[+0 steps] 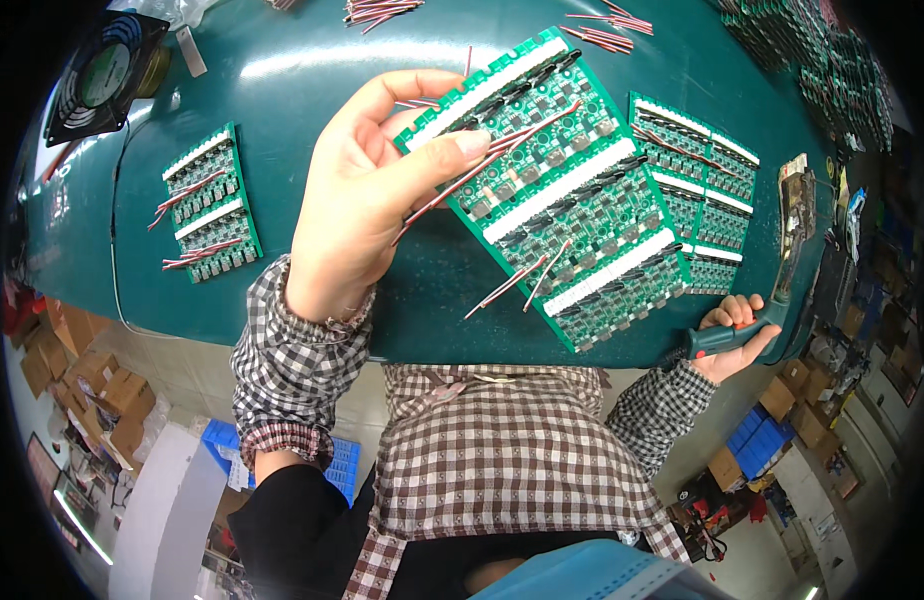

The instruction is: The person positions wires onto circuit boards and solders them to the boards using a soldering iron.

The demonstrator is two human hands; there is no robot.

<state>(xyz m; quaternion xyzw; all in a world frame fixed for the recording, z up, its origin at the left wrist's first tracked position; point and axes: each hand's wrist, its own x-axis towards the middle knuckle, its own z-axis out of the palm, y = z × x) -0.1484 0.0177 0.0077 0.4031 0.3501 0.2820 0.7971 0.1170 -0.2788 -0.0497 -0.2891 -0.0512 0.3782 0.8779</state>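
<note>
My left hand grips a green circuit board panel by its upper left edge and holds it tilted above the table. The thumb presses red, black and white wires against its face. Shorter wires stick out lower on the panel, along with white strips and rows of small parts. Over at the right table edge, my right hand is closed around the teal handle of what looks like a soldering iron. Its tip cannot be made out clearly.
More circuit boards lie on the green table, one group at left and another at right. A black fan stands at far left. Wire bundles lie at the back; stacked boards fill the far right corner.
</note>
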